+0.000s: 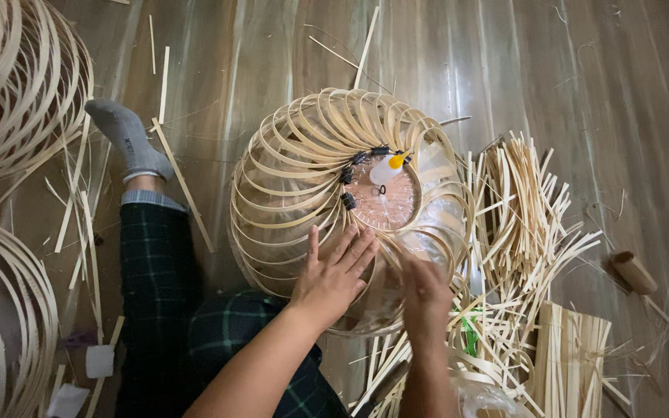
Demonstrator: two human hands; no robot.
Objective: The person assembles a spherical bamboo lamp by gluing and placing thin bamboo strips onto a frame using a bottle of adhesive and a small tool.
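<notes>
The shade (327,193), a round cage of bent bamboo strips, sits on the floor (582,93) before the person's knees. The left hand (333,275) lies flat on its near side, fingers spread wide, holding nothing. The right hand (425,290) is blurred at the near rim; I cannot tell whether its fingers pinch a strip.

Judged risks: a hard press could spring a bent strip free of the black clips (348,186) by the hub (385,203), and the glue bottle (389,166) lying on the hub could roll off if the shade tips.

The only container is that bottle; its fill cannot be seen. Loose strips (520,217) lie heaped at the right.
</notes>
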